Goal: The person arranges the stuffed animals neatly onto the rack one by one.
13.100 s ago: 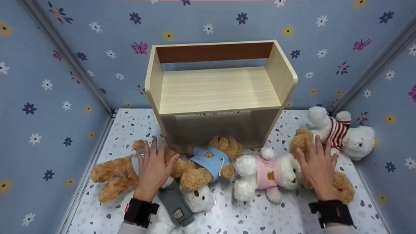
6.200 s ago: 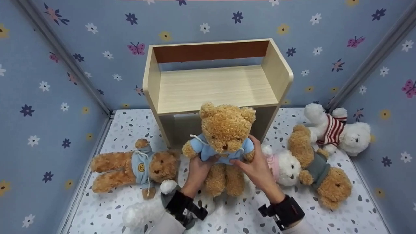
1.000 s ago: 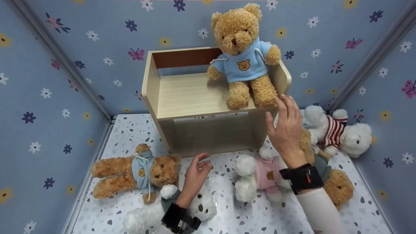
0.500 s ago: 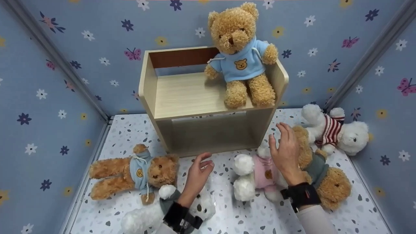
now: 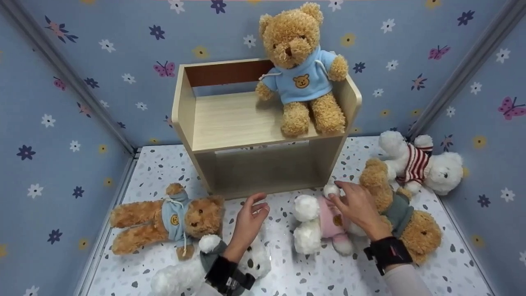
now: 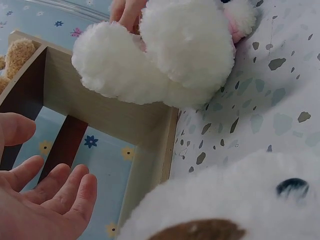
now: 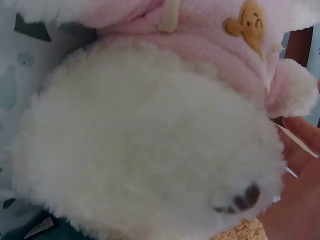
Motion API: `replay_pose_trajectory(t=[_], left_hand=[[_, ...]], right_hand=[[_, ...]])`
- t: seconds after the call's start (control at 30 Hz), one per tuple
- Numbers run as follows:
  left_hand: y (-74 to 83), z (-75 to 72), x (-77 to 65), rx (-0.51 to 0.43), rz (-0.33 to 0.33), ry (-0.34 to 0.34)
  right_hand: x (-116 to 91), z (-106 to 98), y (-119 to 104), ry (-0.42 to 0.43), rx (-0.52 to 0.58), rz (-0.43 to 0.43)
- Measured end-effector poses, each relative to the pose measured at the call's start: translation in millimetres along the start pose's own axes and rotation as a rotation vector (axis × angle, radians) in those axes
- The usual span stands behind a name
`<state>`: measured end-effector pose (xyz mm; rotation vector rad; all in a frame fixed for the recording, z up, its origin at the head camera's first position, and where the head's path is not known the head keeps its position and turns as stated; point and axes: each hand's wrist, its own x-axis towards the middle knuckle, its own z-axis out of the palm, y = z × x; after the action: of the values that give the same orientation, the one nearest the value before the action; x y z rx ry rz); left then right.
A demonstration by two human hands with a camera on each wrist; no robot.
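Note:
My right hand (image 5: 359,207) reaches over the white teddy bear in a pink top (image 5: 328,220), which lies on its side. Its fingertips are right at the bear's upper paw, and the hand hides most of the head. In the right wrist view the bear's head (image 7: 150,135) fills the middle, with my fingers (image 7: 300,137) beside the paw. My left hand (image 5: 250,216) hovers with loosely bent fingers and nothing in them, above the white bear in a grey top (image 5: 257,261). A tan teddy bear in a blue hoodie (image 5: 302,78) sits on the shelf's upper right.
The wooden shelf unit (image 5: 230,119) stands at the back. A brown bear in a light blue hoodie (image 5: 172,220) lies on the left. On the right lie a tan bear in a green top (image 5: 404,213) and a white bear in a striped sweater (image 5: 419,162). Patterned walls (image 5: 61,164) enclose the surface.
The tan bear in blue has gone from the surface onto the shelf. My right hand has since come down from beside it to the bear in pink. My left hand has barely moved lately.

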<state>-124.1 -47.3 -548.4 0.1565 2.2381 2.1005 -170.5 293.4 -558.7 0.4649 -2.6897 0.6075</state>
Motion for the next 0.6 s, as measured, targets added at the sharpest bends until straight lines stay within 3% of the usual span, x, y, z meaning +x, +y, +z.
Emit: replay_pose_trajectory(t=[0.13,0.27,0.43,0.6], left_hand=[[-0.2,0.6,0.0,0.01,-0.004,-0.003],[-2.1,1.0,0.6,0.024,-0.009,-0.005],[-6.4,2.8,1.3,0.031,-0.009,-0.015],[-9.3,7.1,1.5,0.043,-0.044,-0.049]], right_hand=[[0.1,-0.7,1.1,-0.11,0.005,0.059],[2.5,1.0,-3.0,-0.16,0.04,0.104],[4.4,4.9,-12.7,-0.144,0.063,0.088],[4.6,7.9,-22.5,-0.111,0.036,0.006]])
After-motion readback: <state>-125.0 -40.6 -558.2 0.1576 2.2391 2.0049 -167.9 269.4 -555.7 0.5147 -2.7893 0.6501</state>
